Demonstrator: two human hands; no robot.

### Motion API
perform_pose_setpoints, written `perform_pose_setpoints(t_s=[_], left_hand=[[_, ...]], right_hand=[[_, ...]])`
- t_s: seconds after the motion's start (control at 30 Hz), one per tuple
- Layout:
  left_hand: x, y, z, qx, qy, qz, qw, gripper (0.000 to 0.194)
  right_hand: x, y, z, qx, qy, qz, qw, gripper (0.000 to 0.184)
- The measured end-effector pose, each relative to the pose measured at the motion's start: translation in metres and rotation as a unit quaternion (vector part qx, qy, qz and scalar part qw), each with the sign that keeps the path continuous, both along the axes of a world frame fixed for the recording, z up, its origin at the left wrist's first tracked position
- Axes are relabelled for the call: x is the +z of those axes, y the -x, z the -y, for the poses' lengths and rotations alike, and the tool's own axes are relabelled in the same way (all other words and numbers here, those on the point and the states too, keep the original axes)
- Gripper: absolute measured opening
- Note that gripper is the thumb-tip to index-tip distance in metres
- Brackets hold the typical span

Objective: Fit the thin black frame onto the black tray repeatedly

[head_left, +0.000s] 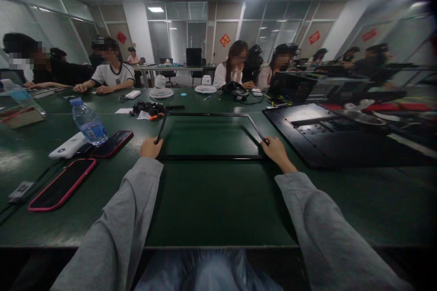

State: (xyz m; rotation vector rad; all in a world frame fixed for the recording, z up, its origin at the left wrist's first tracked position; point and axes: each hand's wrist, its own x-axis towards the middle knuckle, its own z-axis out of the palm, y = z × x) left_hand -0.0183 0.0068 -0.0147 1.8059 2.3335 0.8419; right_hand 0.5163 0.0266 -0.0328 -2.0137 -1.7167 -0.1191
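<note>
- Grey sleeves (131, 191) run forward over the near edge of the green desk (218, 213) to the hands.
- A red-rimmed phone (63, 185) lies left of the left hand and nearer the body; a cable tag (21, 192) lies farther left.
- The left hand (151, 148) and right hand (273, 149) are well apart, each closed on one side of the frame.
- The frame (211, 158), thin, black and rectangular, spans the gap between the hands, its far bar beyond them. Green desk shows through it; whether it touches the desk, I cannot tell.
- Left of the left hand: a second phone (112, 144), a white power bank (68, 146) and a blue-capped bottle (89, 122).
- Right of the right hand, a large black panel (341, 145) lies on the desk.
- Beyond the left hand, near the frame's far left corner, sits black gear (147, 108) with an orange bit.
- Past both hands, two white fans (161, 93) and a black headset (235, 91).
- Farthest, co-workers (112, 75) sit across the desk.
</note>
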Motion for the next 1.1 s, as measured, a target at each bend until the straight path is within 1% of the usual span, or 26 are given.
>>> perform_pose_setpoints(t_s=[0.13,0.3,0.5,0.9,1.1], left_hand=[[-0.0026,-0.0011,-0.0018,0.009,0.026,-0.007,1.000,0.045],[-0.0035,-0.0003,-0.0030,-0.010,0.033,-0.023,0.999,0.042],[-0.0031,-0.0004,-0.0029,-0.016,0.030,-0.049,0.998,0.045],[0.0017,-0.0043,-0.0012,-0.022,0.038,-0.049,0.998,0.042],[0.0031,-0.0082,0.0022,0.002,0.036,-0.061,0.997,0.046]], right_hand=[[-0.0037,-0.0037,-0.0028,-0.004,0.015,0.007,1.000,0.041],[-0.0046,-0.0049,-0.0048,-0.008,0.037,0.015,0.999,0.040],[-0.0061,-0.0051,-0.0046,-0.007,0.027,0.021,0.999,0.041],[-0.0056,-0.0050,-0.0045,-0.002,0.030,0.015,0.999,0.043],[-0.0057,-0.0029,-0.0033,-0.003,0.023,0.015,1.000,0.043]])
